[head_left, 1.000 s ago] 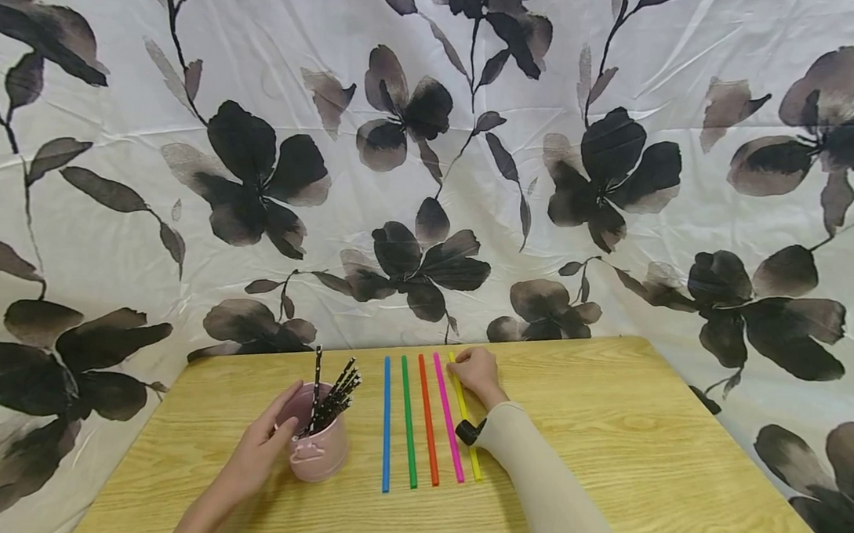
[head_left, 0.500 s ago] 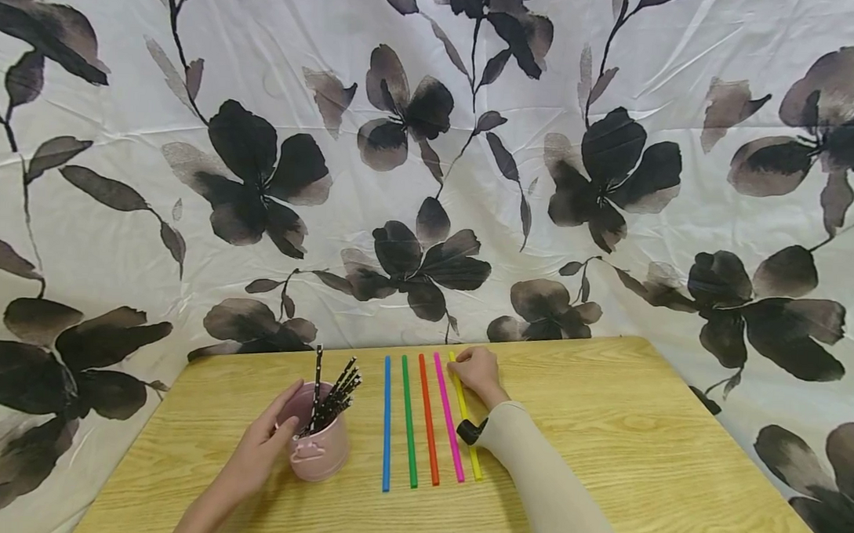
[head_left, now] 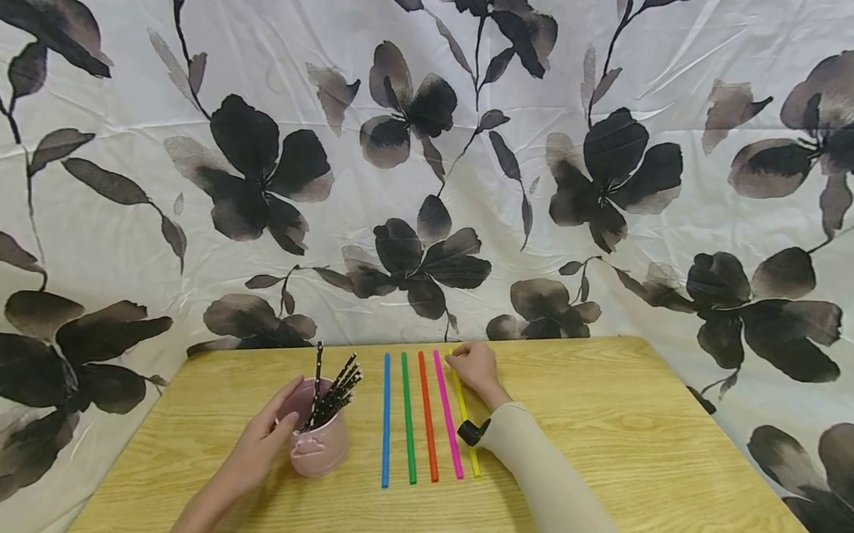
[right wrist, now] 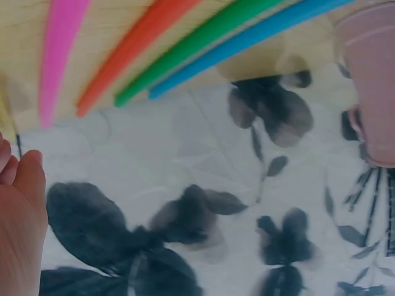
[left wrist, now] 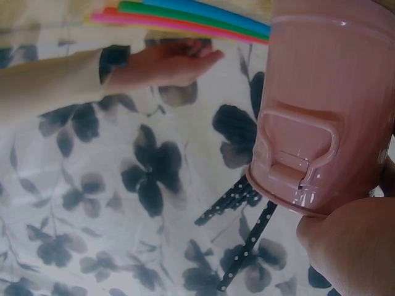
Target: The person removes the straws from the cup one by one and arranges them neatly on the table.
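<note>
My left hand point(head_left: 258, 445) holds a small pink bucket point(head_left: 319, 449) from its left side. The thumb lies at the rim and the other fingers reach round the far side. Several black straws with white dots point(head_left: 334, 396) stand in the bucket, one of them more upright than the others. My right hand point(head_left: 476, 368) pinches the far end of a yellow straw point(head_left: 459, 387) lying on the table. Its fingertips are partly hidden in the right wrist view, and the sleeve and wrist strap cover part of the straw.
Left of the yellow straw lie a pink straw point(head_left: 448, 416), a red straw point(head_left: 429, 419), a green straw point(head_left: 409, 423) and a blue straw point(head_left: 386, 422), roughly side by side. The wooden table point(head_left: 605, 429) ends at a floral cloth point(head_left: 416, 180) behind.
The head view has shifted very slightly. Both hands, the bucket and the straws keep their places.
</note>
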Motion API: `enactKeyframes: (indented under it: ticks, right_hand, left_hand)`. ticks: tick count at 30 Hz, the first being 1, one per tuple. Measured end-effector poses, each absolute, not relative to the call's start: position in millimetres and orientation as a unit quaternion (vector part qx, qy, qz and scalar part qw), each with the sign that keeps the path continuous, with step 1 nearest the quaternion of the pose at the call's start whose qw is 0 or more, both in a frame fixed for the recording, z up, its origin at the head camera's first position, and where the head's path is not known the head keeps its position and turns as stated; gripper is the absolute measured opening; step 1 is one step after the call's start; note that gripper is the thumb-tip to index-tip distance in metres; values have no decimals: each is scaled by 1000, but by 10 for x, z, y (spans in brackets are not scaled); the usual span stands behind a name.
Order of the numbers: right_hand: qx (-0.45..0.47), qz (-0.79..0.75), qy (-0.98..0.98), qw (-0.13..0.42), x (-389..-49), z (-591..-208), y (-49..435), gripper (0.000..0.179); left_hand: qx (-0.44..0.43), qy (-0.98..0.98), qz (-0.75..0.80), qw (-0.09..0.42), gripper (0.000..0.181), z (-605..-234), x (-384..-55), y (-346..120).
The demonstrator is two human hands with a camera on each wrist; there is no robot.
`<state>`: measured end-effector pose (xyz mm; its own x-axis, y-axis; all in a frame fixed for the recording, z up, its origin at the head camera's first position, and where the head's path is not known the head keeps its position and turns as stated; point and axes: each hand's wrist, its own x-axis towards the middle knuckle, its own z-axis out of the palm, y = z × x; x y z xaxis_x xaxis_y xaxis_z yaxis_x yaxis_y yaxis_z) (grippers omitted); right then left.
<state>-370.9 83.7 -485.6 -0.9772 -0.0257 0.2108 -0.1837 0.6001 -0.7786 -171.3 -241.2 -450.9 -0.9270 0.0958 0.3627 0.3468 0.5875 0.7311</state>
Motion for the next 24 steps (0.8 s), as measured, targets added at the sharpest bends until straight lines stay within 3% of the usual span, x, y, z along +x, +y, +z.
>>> enactKeyframes:
  ticks: [10, 24]
  right_hand:
    - [171, 498, -844, 107, -3353, -4348, 454, 7]
    - [329, 535, -777, 35, -2648, -3944, 136, 13]
  left_hand:
    - [-121, -873, -454, 133, 47, -4520, -1726, -2405]
    - [-122, -877, -444, 140, 48, -4491, -1714, -2380]
